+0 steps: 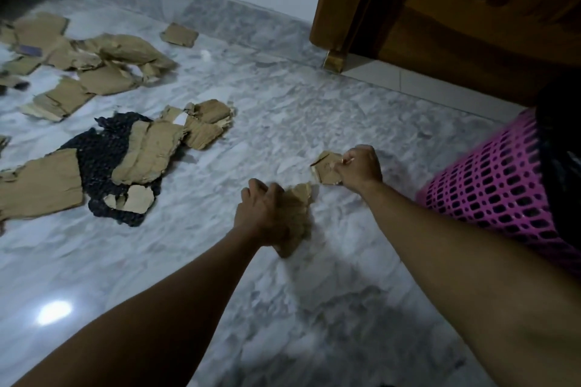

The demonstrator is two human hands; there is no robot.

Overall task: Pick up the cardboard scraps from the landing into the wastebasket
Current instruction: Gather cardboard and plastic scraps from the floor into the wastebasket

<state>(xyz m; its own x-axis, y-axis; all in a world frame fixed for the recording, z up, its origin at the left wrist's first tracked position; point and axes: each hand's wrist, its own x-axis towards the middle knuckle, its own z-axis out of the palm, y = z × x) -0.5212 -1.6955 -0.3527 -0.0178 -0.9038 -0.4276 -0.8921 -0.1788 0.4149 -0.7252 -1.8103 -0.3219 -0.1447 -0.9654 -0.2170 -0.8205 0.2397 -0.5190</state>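
Note:
My left hand (259, 217) is closed around a blurred brown cardboard scrap (297, 220) just above the marble floor. Up and to the right, my right hand (360, 170) pinches a smaller cardboard scrap (325, 170). The two scraps nearly touch. A pink mesh wastebasket (500, 192) with a black liner stands right of my right arm. Several more torn cardboard pieces (147, 151) lie scattered over the left half of the floor, some on a dark crocheted mat (100, 154).
A wooden door and frame (408, 9) stand at the upper right, with a brass-capped foot at the floor. A grey marble skirting (220, 9) runs along the white wall behind. One lone cardboard piece (179, 34) lies near that skirting.

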